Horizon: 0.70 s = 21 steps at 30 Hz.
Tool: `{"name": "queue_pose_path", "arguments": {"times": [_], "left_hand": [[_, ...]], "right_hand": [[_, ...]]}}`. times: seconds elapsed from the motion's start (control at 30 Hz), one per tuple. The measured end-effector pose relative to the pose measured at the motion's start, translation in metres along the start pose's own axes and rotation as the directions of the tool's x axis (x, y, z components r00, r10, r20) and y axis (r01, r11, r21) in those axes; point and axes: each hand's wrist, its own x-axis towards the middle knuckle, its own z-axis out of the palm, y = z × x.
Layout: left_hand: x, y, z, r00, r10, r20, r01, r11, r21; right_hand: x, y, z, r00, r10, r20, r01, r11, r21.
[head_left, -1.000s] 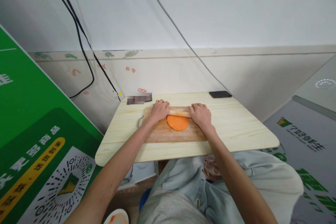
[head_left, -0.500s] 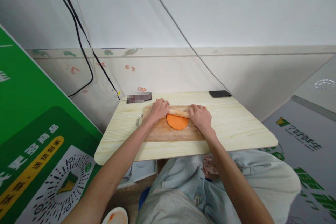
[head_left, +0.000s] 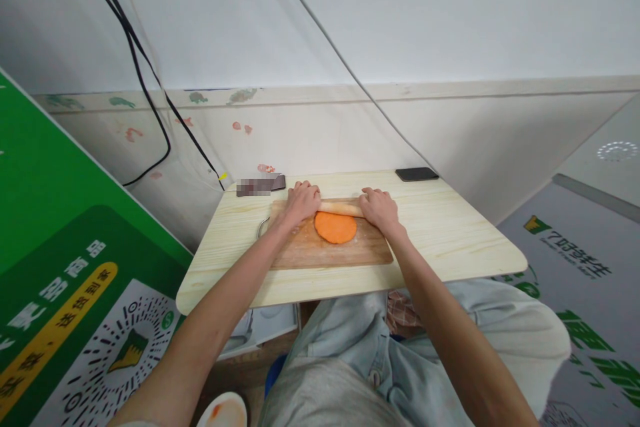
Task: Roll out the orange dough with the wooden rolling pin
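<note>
A wooden rolling pin [head_left: 341,209] lies across the far part of a wooden cutting board [head_left: 320,256]. My left hand [head_left: 303,201] is closed over its left end, and my right hand [head_left: 379,207] grips the right end. Just on the near side of the pin, a flat round sheet of orange dough [head_left: 335,228] rests on the board, its far edge at the pin. Both ends of the pin are hidden under my hands. The board's metal handle [head_left: 261,227] sticks out at its left, partly behind my left forearm.
The board lies on a small pale wood-grain table [head_left: 460,240] against the wall. A black phone [head_left: 417,174] is at the back right, and a dark flat object [head_left: 260,185], partly blurred out, at the back left. A stained white plate [head_left: 224,411] sits low beside my legs. Cables hang along the wall.
Both hands have pushed the rolling pin slightly away from me, so more of the dough's far side shows. The view has shifted a little.
</note>
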Motion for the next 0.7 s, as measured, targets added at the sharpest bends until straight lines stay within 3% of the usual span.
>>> {"name": "queue_pose_path", "arguments": {"times": [0.7], "left_hand": [[0.006, 0.006, -0.005, 0.998, -0.054, 0.019, 0.053, 0.998, 0.039]], "right_hand": [[0.027, 0.007, 0.006, 1.000, 0.032, 0.002, -0.032, 0.998, 0.057]]}}
